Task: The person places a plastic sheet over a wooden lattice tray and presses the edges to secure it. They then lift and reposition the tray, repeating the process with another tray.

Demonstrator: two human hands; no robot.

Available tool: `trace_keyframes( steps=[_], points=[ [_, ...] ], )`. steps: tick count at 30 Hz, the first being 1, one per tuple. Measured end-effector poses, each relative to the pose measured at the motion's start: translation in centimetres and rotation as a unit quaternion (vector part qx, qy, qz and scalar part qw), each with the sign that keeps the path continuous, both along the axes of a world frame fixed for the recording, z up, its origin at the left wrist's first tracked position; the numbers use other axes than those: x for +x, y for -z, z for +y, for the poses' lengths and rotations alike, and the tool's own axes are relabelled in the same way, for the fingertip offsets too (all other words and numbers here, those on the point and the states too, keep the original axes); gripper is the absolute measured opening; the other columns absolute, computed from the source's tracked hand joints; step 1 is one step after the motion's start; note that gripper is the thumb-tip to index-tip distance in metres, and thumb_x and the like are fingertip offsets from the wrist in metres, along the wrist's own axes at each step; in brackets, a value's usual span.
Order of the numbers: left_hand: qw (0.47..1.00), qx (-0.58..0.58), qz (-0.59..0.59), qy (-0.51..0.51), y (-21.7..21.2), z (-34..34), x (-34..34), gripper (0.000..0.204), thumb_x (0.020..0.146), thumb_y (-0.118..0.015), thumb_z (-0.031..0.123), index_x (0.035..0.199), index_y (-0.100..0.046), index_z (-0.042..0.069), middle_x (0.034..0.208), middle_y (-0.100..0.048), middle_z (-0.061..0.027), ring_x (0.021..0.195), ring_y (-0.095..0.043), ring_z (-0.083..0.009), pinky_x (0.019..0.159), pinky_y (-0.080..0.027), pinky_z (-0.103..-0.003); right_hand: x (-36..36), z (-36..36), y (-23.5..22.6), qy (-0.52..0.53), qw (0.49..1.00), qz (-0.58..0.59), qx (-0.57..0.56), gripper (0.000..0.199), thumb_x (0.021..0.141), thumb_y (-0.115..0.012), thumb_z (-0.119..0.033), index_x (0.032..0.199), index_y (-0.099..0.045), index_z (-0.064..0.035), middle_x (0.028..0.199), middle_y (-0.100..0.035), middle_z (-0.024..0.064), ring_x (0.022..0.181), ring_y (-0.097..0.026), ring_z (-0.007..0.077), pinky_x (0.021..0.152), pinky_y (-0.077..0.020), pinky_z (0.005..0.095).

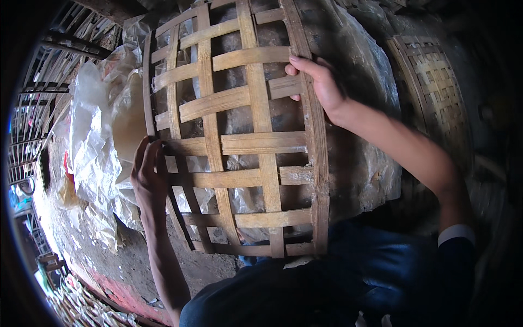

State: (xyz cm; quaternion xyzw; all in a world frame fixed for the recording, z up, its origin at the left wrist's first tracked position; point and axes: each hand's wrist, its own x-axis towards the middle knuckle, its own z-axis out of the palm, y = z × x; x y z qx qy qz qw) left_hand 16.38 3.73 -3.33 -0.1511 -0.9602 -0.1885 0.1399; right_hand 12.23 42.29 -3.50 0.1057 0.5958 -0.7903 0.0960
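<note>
Step in hand, by judgement: holding and positioning a woven bamboo basket (pixel 239 131), open lattice, lined w/ clear plastic, resting on its side against the person's lap, base lattice facing the camera.

Left hand (pixel 148 177): fingers wrapped on the lower-left rim strip, closed on the basket. Right hand (pixel 321 84): fingers hooked over the right rim hoop, thumb behind; also closed on the basket. Hands well apart, one per side.

Next move prob. calls for a turn or shift of the basket; both grips must hold, since the strips are thin and flex.

Edges/room: left, crumpled plastic sheeting (pixel 101 147) touches the basket. Below-left, bare dirt floor (pixel 125 261) gives room. Right, a second woven basket (pixel 436 103) stands near; clearance there is tight.
</note>
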Motion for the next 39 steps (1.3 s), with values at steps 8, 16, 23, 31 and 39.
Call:
trace_keyframes(
  steps=[8, 16, 23, 31, 39],
  points=[
    [0.999, -0.043, 0.002, -0.021, -0.4, 1.1, -0.7, 0.011, 0.094, -0.062, 0.002, 0.104, -0.063, 0.006, 0.111, -0.066, -0.0155, 0.097, -0.068, -0.0375, 0.077, -0.056, -0.046, 0.4, 0.4, -0.2, 0.047, 0.992, 0.017, 0.114, 0.045, 0.096, -0.068, -0.033, 0.128, -0.055, -0.0046, 0.112, -0.064, 0.0078, 0.093, -0.062, 0.0158, 0.077, -0.0511, 0.0292],
    [0.997, -0.029, 0.025, -0.06, 0.1, -0.6, 0.3, 0.013, 0.101, -0.055, 0.007, 0.112, -0.059, 0.003, 0.115, -0.07, -0.0164, 0.101, -0.07, -0.0322, 0.082, -0.057, -0.041, 4.6, 1.8, -6.4, -0.144, 0.769, 0.34, 0.522, 0.042, 0.088, -0.075, -0.038, 0.116, -0.063, -0.0082, 0.118, -0.058, 0.0093, 0.11, -0.051, 0.02, 0.094, -0.043, 0.037],
    [0.894, 0.364, -0.143, -0.218, 0.1, -3.3, 1.7, 0.031, 0.105, -0.057, 0.024, 0.127, -0.056, 0.002, 0.118, -0.071, -0.0131, 0.085, -0.069, -0.0161, 0.072, -0.056, -0.031, 10.7, -0.9, -6.5, -0.274, 0.666, 0.323, 0.614, 0.043, 0.068, -0.088, -0.037, 0.092, -0.067, -0.009, 0.098, -0.052, 0.0027, 0.095, -0.047, 0.0214, 0.084, -0.0358, 0.0381],
    [0.905, 0.289, -0.234, -0.205, 0.3, -1.2, 4.1, 0.04, 0.107, -0.051, 0.037, 0.123, -0.062, 0.002, 0.103, -0.071, -0.007, 0.094, -0.06, -0.0127, 0.091, -0.044, -0.029, 10.4, -1.6, -5.4, -0.284, 0.681, 0.289, 0.609, 0.028, 0.068, -0.086, -0.032, 0.077, -0.068, -0.0122, 0.088, -0.054, -0.0014, 0.091, -0.046, 0.0204, 0.082, -0.0319, 0.0382],
    [0.916, 0.269, -0.234, -0.185, 0.0, -1.3, 4.0, 0.044, 0.107, -0.05, 0.04, 0.117, -0.065, 0.001, 0.103, -0.073, -0.0077, 0.097, -0.06, -0.0119, 0.093, -0.043, -0.03, 11.0, -1.3, -4.1, -0.253, 0.679, 0.324, 0.609, 0.013, 0.08, -0.076, -0.017, 0.077, -0.065, -0.0108, 0.084, -0.054, 0.0003, 0.088, -0.047, 0.0209, 0.08, -0.0312, 0.0384]
  ],
)
